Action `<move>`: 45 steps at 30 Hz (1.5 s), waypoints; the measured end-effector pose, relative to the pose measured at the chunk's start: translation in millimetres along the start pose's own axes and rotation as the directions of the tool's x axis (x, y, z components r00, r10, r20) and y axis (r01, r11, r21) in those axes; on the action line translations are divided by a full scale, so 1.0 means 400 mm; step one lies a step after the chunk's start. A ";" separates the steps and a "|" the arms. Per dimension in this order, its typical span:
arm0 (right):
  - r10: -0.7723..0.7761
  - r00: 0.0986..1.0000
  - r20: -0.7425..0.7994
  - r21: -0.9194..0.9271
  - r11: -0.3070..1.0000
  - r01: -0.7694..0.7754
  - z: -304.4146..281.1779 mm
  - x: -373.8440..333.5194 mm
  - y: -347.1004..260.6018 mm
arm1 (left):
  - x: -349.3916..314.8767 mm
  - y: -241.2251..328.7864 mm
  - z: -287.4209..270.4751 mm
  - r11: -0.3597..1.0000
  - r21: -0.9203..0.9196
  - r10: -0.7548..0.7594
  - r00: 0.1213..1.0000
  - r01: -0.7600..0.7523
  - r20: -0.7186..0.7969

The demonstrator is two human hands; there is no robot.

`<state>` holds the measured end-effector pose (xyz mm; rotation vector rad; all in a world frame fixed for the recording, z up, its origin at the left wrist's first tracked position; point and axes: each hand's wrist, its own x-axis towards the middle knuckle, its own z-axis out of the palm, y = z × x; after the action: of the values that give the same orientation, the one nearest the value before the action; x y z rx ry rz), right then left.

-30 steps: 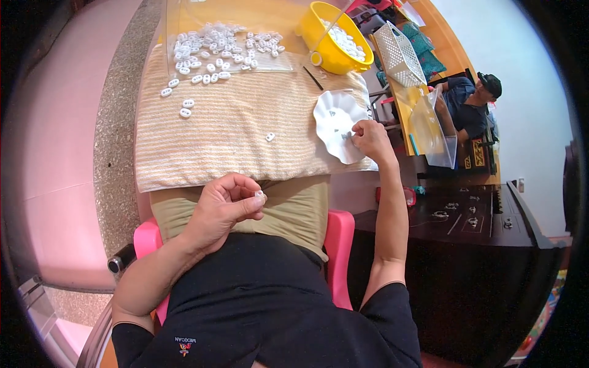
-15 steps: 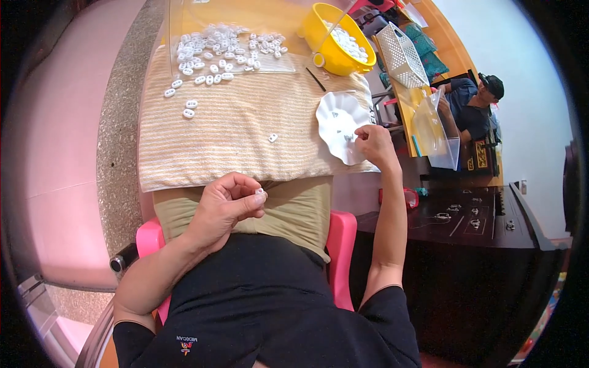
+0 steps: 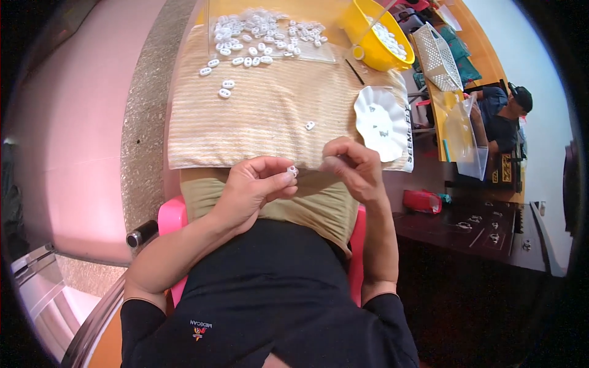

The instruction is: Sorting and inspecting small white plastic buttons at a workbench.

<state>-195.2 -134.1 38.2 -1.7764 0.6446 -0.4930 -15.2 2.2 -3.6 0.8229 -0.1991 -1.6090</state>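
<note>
Over my lap at the towel's near edge, my left hand [image 3: 253, 184] pinches a small white plastic piece with holes [image 3: 293, 171] between thumb and fingertips. Just right of it is my right hand [image 3: 361, 173], its thumb and fingers closed together. Whatever those fingertips hold is too small and blurred to name. Beyond the right hand lies a white wavy-rimmed plate [image 3: 392, 110] with a few small grey bits [image 3: 383, 132] on it. One loose white two-holed piece [image 3: 310, 126] rests on the striped towel [image 3: 264, 132].
Many white two-holed pieces [image 3: 254, 27] lie heaped at the far side, some spilling onto the towel. A yellow basin [image 3: 368, 46] at the far right holds more white pieces. Near it lies a thin black stick [image 3: 354, 72]. Another person [image 3: 500, 116] sits at a wooden table at right.
My right hand has moved from over the plate leftward, close to my left hand. The left hand still pinches the white piece. The whole view has shifted slightly.
</note>
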 end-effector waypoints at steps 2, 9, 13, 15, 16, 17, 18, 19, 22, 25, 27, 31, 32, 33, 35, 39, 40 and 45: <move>0.031 0.998 0.049 0.059 0.998 -0.034 0.029 -0.002 0.006 | -0.003 0.003 0.001 1.000 -0.015 0.000 1.000 0.000 -0.001; 0.059 0.995 0.075 0.156 0.985 -0.070 0.080 -0.001 0.005 | 0.003 -0.004 -0.014 1.000 -0.005 0.016 1.000 -0.016 0.019; 0.057 0.996 0.068 0.114 0.991 -0.064 0.085 -0.009 0.027 | 0.002 -0.008 -0.014 0.999 -0.017 0.028 0.999 -0.028 0.028; 0.054 0.996 0.068 0.116 0.991 -0.062 0.088 -0.009 0.027 | 0.003 -0.008 -0.015 0.999 -0.020 0.027 0.999 -0.026 0.033; 0.054 0.996 0.069 0.116 0.991 -0.062 0.089 -0.008 0.029 | 0.003 -0.008 -0.015 0.999 -0.021 0.027 0.999 -0.026 0.032; 0.046 0.997 0.066 0.100 0.994 -0.053 0.089 -0.008 0.032 | 0.003 -0.007 -0.014 1.000 -0.020 0.020 0.999 -0.020 0.027; 0.038 0.997 0.062 0.084 0.996 -0.043 0.090 -0.008 0.033 | 0.003 -0.007 -0.015 1.000 -0.019 0.013 1.000 -0.013 0.022; 0.038 0.997 0.063 0.085 0.995 -0.043 0.091 -0.009 0.032 | 0.003 -0.006 -0.014 1.000 -0.018 0.013 1.000 -0.013 0.021; 0.050 0.998 0.049 0.143 0.988 -0.056 0.094 -0.009 0.027 | 0.003 -0.006 -0.013 1.000 -0.013 0.013 1.000 -0.012 0.027; 0.038 0.998 0.043 0.164 0.985 -0.045 0.095 -0.008 0.029 | 0.003 -0.006 -0.013 1.000 -0.019 0.010 1.000 -0.010 0.025; 0.031 0.997 0.064 0.130 0.991 -0.040 0.092 -0.009 0.033 | 0.004 -0.007 -0.014 1.000 -0.022 0.019 0.999 -0.018 0.029; 0.023 0.998 0.064 0.126 0.991 -0.031 0.095 -0.011 0.035 | 0.002 -0.007 -0.014 1.000 -0.019 0.019 0.999 -0.018 0.027; 0.015 0.998 0.063 0.125 0.992 -0.022 0.094 -0.011 0.037 | 0.002 -0.007 -0.014 1.000 -0.017 0.022 0.999 -0.022 0.030; 0.006 0.998 0.061 0.123 0.992 -0.014 0.094 -0.012 0.039 | 0.002 -0.008 -0.014 1.000 -0.016 0.026 0.999 -0.025 0.033; 0.000 0.998 0.058 0.126 0.992 -0.007 0.096 -0.012 0.041 | 0.003 -0.008 -0.014 1.000 -0.018 0.026 0.999 -0.025 0.033; 0.002 0.999 0.054 0.113 0.994 -0.008 0.097 -0.014 0.041 | 0.003 -0.010 -0.014 0.999 -0.024 0.032 0.999 -0.031 0.034; 0.002 0.998 0.055 0.113 0.994 -0.008 0.099 -0.014 0.040 | 0.003 -0.011 -0.014 0.999 -0.024 0.032 0.999 -0.031 0.033; -0.025 0.998 0.049 0.036 0.999 0.024 0.100 -0.014 0.046 | 0.001 -0.010 -0.013 0.999 -0.011 0.033 0.999 -0.033 0.013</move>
<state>-177.6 -105.5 9.1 -1.7590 0.5769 -0.4732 -15.3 4.4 -9.8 0.7968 -0.2119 -1.5836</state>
